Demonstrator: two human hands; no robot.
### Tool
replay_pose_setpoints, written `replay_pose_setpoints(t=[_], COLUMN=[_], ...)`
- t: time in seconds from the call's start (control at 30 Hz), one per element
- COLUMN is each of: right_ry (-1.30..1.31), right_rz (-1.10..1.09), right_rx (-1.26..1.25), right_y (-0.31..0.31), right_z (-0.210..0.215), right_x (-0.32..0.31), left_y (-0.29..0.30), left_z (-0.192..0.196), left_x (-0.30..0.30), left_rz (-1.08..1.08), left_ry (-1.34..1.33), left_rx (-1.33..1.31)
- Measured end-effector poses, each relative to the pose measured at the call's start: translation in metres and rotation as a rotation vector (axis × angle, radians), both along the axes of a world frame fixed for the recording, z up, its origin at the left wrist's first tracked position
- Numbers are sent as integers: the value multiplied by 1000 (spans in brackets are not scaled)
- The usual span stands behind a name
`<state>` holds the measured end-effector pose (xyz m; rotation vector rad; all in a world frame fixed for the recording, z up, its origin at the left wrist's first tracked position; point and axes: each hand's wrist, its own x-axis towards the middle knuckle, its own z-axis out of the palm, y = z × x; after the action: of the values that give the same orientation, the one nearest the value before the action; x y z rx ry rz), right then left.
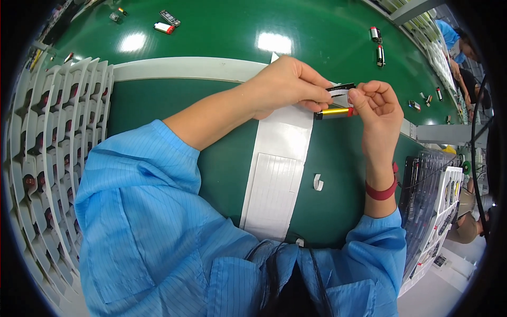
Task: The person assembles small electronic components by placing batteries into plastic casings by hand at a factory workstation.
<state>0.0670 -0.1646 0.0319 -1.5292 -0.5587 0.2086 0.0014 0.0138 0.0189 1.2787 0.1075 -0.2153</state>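
My left hand (293, 84) reaches across to the middle of the work surface, its thumb and fingertips closed at the left end of a thin black strip-like board (343, 87). At the board's right end, the thumb and index finger of my right hand (379, 103) are pinched together. Just below the board is a small cylindrical battery (334, 113) with a yellow-gold side, a dark left end and a red right end, close to the right fingers. Whether wires join battery and board is too small to tell. Under the hands lies a long white backing sheet (285, 137).
A smaller sheet of white strips (272, 190) lies on the backing sheet. Beside it is a curled white scrap (318, 183). White slotted trays (63, 132) stand left, more trays (435, 222) right. Beyond the white ledge (195, 67) lie several batteries with boards (165, 27). Other people are at far right.
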Motion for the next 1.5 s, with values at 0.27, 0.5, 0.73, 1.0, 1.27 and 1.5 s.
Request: replay_pose_setpoints(t=[0.27,0.5,0.73,1.0,1.27,1.5], right_ry=[-15,304,296,-197,-148,-217], right_rz=[-7,193,430,159,190,305], right_rx=[-3,-62,-126,-134,-102,-156], right_y=[3,-10,-9,4,2,1], right_z=[-5,1,29,17,10,10], right_x=[5,26,15,1,5,14], left_y=[-5,-9,11,-3,-7,-7], left_z=[-4,-5,2,5,6,7], left_x=[-3,-6,2,-8,-13,-12], left_rz=[84,87,-507,-180,-160,-160], left_ry=[-31,-94,116,102,77,95], left_rx=[24,79,-315,-280,-275,-235])
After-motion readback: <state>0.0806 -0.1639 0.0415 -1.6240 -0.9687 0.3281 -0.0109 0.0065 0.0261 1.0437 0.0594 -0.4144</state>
